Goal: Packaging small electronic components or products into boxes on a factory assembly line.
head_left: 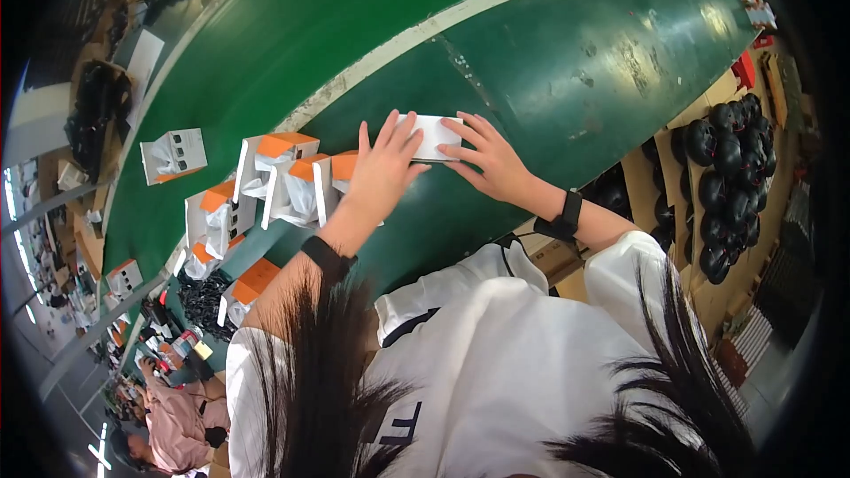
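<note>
A small white box (pixel 437 138) sits on the dark green work surface in front of me, its top closed and plain. My left hand (pixel 387 162) grips its left end, fingers over the top and thumb along the near side. From the other end, my right hand (pixel 489 158) holds the box with its fingers on the right edge and top. Just left of my left hand stand several open white cartons with orange flaps (pixel 303 165), with whitish translucent bags showing inside.
A single white carton (pixel 174 156) stands farther left on the green belt (pixel 292 35). Black cables (pixel 205 299) are heaped near my left elbow. At the right, round black items (pixel 728 155) are stacked by cardboard. Another person in pink (pixel 177 420) works at lower left.
</note>
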`<state>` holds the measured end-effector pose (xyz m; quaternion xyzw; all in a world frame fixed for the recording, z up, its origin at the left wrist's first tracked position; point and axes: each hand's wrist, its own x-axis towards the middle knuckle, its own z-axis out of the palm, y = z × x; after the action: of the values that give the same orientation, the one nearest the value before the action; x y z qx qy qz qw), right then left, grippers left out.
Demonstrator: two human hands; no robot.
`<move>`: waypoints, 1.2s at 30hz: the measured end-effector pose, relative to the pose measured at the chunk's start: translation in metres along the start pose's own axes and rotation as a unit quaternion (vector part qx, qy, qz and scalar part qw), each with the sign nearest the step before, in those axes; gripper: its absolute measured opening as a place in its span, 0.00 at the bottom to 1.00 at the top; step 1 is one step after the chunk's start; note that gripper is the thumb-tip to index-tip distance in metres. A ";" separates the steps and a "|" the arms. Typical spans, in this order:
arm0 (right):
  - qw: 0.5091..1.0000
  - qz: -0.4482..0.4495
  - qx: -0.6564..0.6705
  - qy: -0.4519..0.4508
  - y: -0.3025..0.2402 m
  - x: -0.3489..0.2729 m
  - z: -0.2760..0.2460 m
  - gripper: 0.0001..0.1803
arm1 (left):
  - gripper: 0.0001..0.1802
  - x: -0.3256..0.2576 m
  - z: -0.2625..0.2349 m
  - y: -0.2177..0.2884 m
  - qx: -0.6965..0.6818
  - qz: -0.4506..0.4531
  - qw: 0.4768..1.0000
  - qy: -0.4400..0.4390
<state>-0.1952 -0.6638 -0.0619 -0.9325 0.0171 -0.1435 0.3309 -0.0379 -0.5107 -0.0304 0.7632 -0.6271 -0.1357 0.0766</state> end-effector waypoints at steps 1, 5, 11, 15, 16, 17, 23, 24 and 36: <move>0.999 -0.005 -0.050 -0.008 0.000 0.000 -0.002 0.18 | 0.30 -0.001 0.002 0.007 0.064 -0.001 0.998 0.010; 0.999 -0.005 -0.049 -0.007 0.004 -0.002 0.001 0.19 | 0.48 -0.002 0.007 0.025 0.272 -0.023 0.955 -0.115; 0.997 0.014 0.070 0.038 0.003 0.011 0.014 0.19 | 0.46 -0.001 0.011 0.040 0.309 -0.070 0.940 -0.127; 0.973 0.101 0.206 0.026 0.037 0.037 -0.013 0.21 | 0.38 -0.006 -0.036 0.058 0.040 -0.087 0.995 0.012; 0.976 0.091 0.194 0.028 0.053 0.056 -0.027 0.21 | 0.36 -0.010 -0.043 0.063 -0.037 -0.080 0.993 0.078; 0.975 0.081 0.207 0.023 0.070 0.075 -0.041 0.22 | 0.32 -0.017 -0.053 0.070 -0.090 -0.090 0.987 0.101; 0.974 0.086 0.204 -0.037 0.178 0.228 -0.097 0.34 | 0.19 -0.093 -0.080 0.087 -0.191 -0.222 0.946 0.140; 0.976 0.044 0.210 -0.028 0.190 0.245 -0.101 0.35 | 0.17 -0.108 -0.079 0.088 -0.183 -0.258 0.940 0.132; 0.925 0.043 -0.311 -0.213 0.155 0.343 -0.119 0.27 | 0.12 -0.156 -0.069 0.077 -0.216 -0.369 0.890 0.157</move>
<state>0.1099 -0.9012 0.0174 -0.9956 0.0299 0.0854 0.0263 -0.1170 -0.3770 0.0753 0.9158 -0.2349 -0.1644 0.2813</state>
